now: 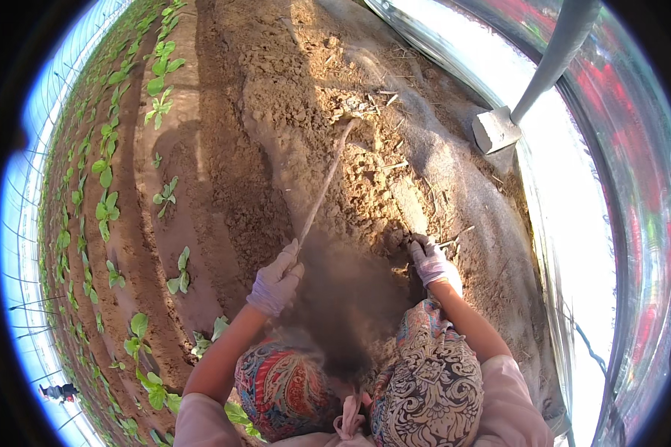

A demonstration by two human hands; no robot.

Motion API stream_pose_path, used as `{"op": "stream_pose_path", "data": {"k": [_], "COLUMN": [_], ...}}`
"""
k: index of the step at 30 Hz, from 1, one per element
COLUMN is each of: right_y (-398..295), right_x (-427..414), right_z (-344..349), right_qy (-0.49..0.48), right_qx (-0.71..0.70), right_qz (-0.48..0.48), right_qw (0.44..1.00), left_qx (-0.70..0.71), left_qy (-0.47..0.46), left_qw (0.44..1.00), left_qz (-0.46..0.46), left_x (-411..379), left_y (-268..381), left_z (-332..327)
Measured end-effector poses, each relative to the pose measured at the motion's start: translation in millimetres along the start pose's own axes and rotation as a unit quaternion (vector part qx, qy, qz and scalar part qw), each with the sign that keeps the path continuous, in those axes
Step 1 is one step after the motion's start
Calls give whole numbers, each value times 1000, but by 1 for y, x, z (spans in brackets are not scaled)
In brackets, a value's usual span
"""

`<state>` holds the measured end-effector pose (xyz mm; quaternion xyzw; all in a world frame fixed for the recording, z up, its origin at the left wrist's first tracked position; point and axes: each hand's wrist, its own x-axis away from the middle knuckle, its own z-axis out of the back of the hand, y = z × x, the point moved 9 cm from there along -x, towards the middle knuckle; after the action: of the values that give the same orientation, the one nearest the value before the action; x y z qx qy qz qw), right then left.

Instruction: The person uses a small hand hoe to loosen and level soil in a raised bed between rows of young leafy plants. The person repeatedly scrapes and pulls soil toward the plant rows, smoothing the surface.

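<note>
A thin, slightly crooked wooden stick (327,181) slants away from me, and my gloved left hand (277,279) is closed around its near end. The stick's far end meets loose, crumbly soil (363,190), where its tip is hidden. Lower right, my gloved right hand (431,262) is down at the ground with its soiled fingertips against dark earth. Whether those fingers pinch something, I cannot tell. A dusty pale sheet (447,162), partly covered with soil, lies just beyond and to the right of that hand.
Rows of leafy green seedlings (107,209) grow on the left. A grey pole (556,58) stands at the upper right beside a concrete block (496,129). Clear plastic sheeting (570,184) forms the right edge. My patterned-cloth knees (428,380) are close below my hands.
</note>
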<state>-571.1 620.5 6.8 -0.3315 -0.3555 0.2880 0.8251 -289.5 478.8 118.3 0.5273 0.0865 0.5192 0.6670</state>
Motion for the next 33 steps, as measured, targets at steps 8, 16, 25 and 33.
{"op": "stream_pose_path", "data": {"k": [8,16,25,33], "right_y": [4,14,8,15], "right_x": [13,10,19,14], "right_z": [-50,-49,-50,-51], "right_qy": [-189,-197,-201,-188], "right_qx": [170,156,180,181], "right_qz": [116,130,160,141], "right_qw": [960,959,950,955], "left_qx": [-441,-165,-300,-232], "left_qy": [-253,-123,-201,-125], "left_qw": [853,930,895,938], "left_qz": [-123,-303,-262,-223], "left_x": [-73,-35,-53,-31], "left_y": [35,70,74,74], "left_z": [-126,-92,-127,-85]}}
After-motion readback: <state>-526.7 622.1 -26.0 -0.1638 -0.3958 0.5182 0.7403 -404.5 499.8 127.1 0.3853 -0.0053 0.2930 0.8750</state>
